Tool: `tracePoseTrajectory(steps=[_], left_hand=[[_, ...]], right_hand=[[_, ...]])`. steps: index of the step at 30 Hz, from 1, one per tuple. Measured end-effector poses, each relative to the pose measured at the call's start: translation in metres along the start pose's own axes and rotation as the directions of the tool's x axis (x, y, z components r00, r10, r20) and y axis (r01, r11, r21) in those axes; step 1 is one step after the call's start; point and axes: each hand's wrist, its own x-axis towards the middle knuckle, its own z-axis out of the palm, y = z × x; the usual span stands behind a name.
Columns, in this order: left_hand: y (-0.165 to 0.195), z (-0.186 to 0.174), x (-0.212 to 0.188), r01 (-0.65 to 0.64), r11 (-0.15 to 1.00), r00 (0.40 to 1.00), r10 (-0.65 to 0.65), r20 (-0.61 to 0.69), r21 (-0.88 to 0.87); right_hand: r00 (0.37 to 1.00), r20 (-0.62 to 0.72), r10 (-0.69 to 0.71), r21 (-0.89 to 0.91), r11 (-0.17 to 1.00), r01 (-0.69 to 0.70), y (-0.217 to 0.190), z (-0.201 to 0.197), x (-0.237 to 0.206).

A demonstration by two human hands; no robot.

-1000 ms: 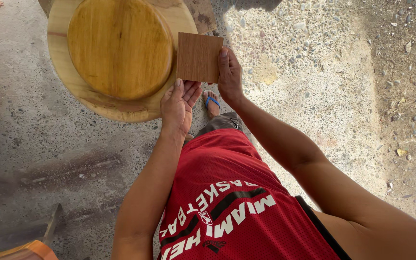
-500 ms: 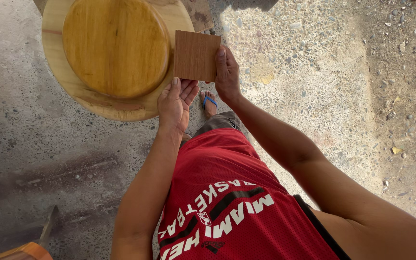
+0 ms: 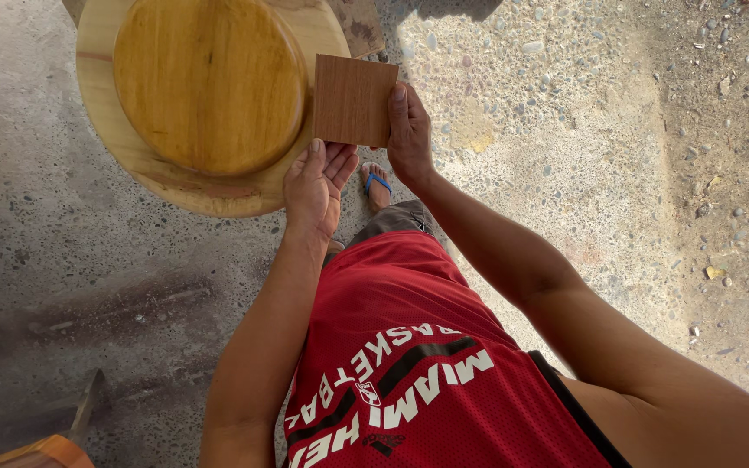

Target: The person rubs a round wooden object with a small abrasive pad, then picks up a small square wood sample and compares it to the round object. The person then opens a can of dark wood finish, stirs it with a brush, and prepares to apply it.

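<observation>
Head view: right hand (image 3: pixel 409 134) grips the right edge of a thin square brown sheet (image 3: pixel 354 100), thumb on its face, fingers behind. Left hand (image 3: pixel 315 186) lies open, palm up, fingertips touching the sheet's lower edge (supporting, not clenched). The sheet is held flat to the camera, above the concrete floor (image 3: pixel 97 260), just beside a round wooden disc (image 3: pixel 210 82) that rests on a wider pale wooden round (image 3: pixel 175 186). Below: red mesh shorts (image 3: pixel 418 373), a foot in a blue sandal (image 3: pixel 376 184).
</observation>
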Motion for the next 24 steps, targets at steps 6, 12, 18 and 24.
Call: tracePoseTrajectory(steps=[6,12,18,24], left_hand=[[0.001,0.001,0.000,-0.018,1.000,0.999,0.018,0.027,-0.007],[0.001,0.000,0.000,-0.008,1.000,1.000,0.008,0.022,0.002],[-0.002,-0.003,-0.001,-0.010,0.999,0.999,0.009,0.035,0.033],[0.004,-0.007,-0.035,-0.061,0.994,0.988,0.047,0.150,0.093]], right_hand=[[1.000,-0.005,0.022,0.039,0.999,-0.022,-0.006,0.003,-0.001],[1.000,-0.004,0.008,0.035,0.999,-0.008,-0.012,0.004,-0.002],[0.999,-0.020,-0.044,-0.003,0.999,0.044,-0.006,0.002,-0.001],[0.999,-0.013,0.048,0.060,0.997,-0.048,-0.003,-0.007,-0.019]])
